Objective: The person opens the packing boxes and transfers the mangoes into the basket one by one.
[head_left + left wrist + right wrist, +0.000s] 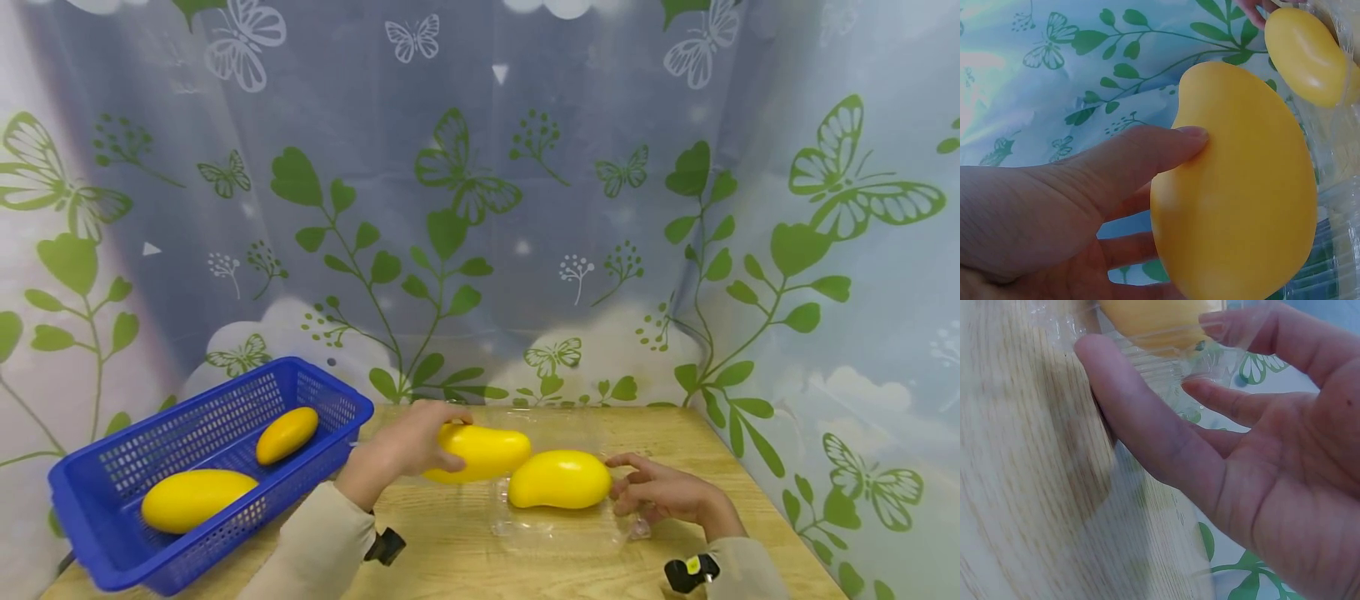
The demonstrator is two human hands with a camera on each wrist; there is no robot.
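My left hand [412,442] grips a yellow mango [486,452] with a smooth, glossy skin. The left wrist view shows the thumb across its upper face and the other fingers behind it. A second yellow mango [561,481] lies in a clear plastic container [555,533] on the table. The held mango is at the container's left side, its narrow end close to the second mango. At the container's right end is my right hand [663,496], its thumb and fingers spread and fingertips at the plastic wall [1154,365].
To the left stands a blue perforated basket [300,500], tilted in view, with a large mango [197,500] and a smaller one [287,435] inside. A patterned curtain [480,275] with leaves and butterflies hangs behind the wooden table [442,567] and along its right side.
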